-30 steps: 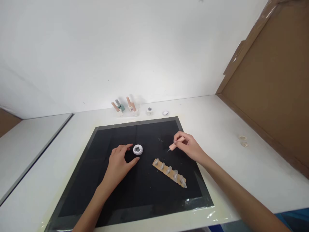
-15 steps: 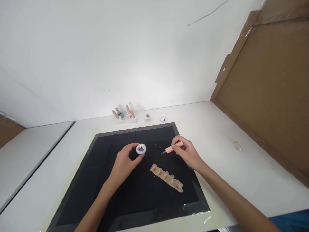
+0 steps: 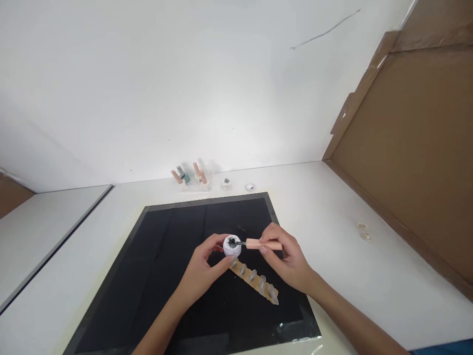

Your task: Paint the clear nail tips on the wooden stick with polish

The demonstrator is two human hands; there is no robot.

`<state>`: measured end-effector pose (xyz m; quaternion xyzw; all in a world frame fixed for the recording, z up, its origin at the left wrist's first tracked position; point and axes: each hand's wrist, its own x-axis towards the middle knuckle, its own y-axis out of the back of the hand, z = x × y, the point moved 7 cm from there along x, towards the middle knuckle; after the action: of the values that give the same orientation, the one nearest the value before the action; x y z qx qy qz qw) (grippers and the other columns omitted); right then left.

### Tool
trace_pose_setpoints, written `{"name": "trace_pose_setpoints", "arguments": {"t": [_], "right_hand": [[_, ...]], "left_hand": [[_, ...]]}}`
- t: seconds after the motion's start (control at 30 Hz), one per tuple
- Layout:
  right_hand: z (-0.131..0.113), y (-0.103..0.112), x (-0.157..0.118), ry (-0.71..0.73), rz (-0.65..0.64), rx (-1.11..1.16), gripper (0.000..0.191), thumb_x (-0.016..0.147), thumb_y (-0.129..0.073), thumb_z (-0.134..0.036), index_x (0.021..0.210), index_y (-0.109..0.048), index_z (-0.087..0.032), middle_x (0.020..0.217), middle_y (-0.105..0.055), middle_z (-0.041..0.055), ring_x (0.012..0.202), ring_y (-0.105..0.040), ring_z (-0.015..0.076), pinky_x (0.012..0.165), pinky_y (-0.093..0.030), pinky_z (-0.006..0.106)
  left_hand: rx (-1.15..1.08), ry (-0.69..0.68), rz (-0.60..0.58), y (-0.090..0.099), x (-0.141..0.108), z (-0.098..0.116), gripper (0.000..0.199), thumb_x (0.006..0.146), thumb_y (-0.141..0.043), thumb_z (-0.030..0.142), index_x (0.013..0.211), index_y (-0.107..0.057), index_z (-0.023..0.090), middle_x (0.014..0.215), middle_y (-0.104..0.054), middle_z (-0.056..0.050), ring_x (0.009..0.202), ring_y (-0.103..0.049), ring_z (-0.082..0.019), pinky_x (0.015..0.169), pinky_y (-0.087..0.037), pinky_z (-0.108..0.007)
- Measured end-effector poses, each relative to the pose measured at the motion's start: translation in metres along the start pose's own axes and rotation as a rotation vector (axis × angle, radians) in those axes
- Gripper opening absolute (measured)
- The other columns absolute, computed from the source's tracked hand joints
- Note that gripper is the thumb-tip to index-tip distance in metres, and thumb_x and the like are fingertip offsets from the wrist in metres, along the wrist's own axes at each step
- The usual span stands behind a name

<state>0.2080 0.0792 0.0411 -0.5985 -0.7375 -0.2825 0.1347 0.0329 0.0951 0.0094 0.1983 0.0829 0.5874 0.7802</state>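
Note:
Between the thumb and fingers of my left hand (image 3: 207, 261) is a small round white jar (image 3: 232, 250) with dark stuff inside. My right hand (image 3: 286, 256) pinches the peach handle of a nail polish brush (image 3: 254, 244). The brush's dark tip reaches into the jar's opening from the right. Just below, a tan strip (image 3: 254, 282) carrying several clear false nails lies slantwise on a black mat (image 3: 177, 296). Its upper left end sits close under the jar and my left thumb.
At the back stand several nail polish bottles (image 3: 183, 185) with peach or grey caps. Near them are a small clear bottle (image 3: 226, 184) and a white lid (image 3: 250, 187). Two small pale discs (image 3: 364, 235) lie at right, before a brown cardboard panel (image 3: 406, 148).
My left hand has brought the jar right and nearer to me, tilting it toward the brush. My right hand has turned the brush level, and its tip is now at the jar's opening.

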Motion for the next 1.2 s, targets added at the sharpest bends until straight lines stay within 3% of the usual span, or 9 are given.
{"name": "trace_pose_setpoints", "arguments": {"t": [0.83,1.0,1.2], "right_hand": [[-0.012,-0.008,0.0,0.147,-0.044,-0.135,0.014,0.085,-0.053,-0.011,0.089,-0.053,-0.024,0.071,-0.052,0.0007,0.063,-0.05,0.0151,0.053,-0.04,0.027],[-0.009,-0.002,-0.002,0.074,0.008,-0.016,0.011,0.087,-0.052,-0.015,0.089,-0.053,-0.025,0.074,-0.052,0.0007,0.065,-0.05,0.0157,0.055,-0.041,0.029],[0.009,0.009,-0.003,-0.143,0.142,0.267,0.005,0.09,-0.053,-0.03,0.088,-0.054,-0.026,0.077,-0.048,-0.0001,0.058,-0.046,0.0126,0.052,-0.039,0.027]], "left_hand": [[0.001,-0.014,-0.054,-0.005,-0.005,0.013,0.028,0.076,-0.061,0.021,0.104,-0.065,0.02,0.097,-0.063,-0.008,0.087,-0.058,-0.021,0.079,-0.047,-0.033],[-0.156,0.047,-0.088,-0.006,-0.005,0.005,0.03,0.077,-0.063,0.031,0.105,-0.066,0.02,0.102,-0.063,-0.008,0.093,-0.06,-0.023,0.082,-0.048,-0.034],[-0.509,0.214,-0.084,-0.005,-0.008,-0.014,0.044,0.071,-0.067,0.047,0.106,-0.069,0.02,0.096,-0.07,-0.01,0.088,-0.061,-0.025,0.087,-0.046,-0.04]]}}
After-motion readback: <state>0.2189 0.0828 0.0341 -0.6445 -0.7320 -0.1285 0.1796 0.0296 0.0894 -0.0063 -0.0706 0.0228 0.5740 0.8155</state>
